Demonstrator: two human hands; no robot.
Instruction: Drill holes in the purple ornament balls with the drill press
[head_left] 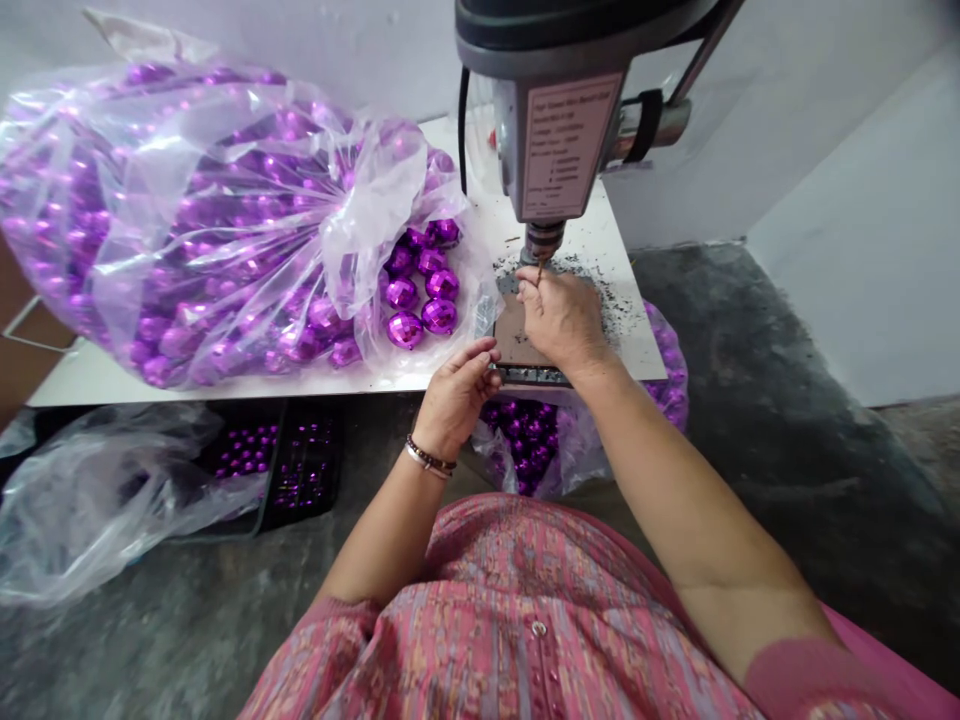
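My right hand [566, 318] is closed at the drill bit [541, 270], its thumb and forefinger pinched around it under the chuck of a bench drill press [555, 140]. Beneath that hand lies a brown board [514, 340] on the drill's base, with dark shavings strewn around. My left hand [459, 392] is at the front left corner of the base, thumb and fingers pressed together. Whatever those fingertips may hold is too small to make out. Left of the base, several shiny purple faceted balls [405, 329] rest on clear plastic at the mouth of a bag.
A large clear bag [217, 220] full of purple balls covers the left of the white table [619, 235]. Below hang more purple balls [529, 435] in plastic. Dark crates [304, 465] and loose plastic sheeting [97, 510] are on the floor at left. Walls stand behind and at right.
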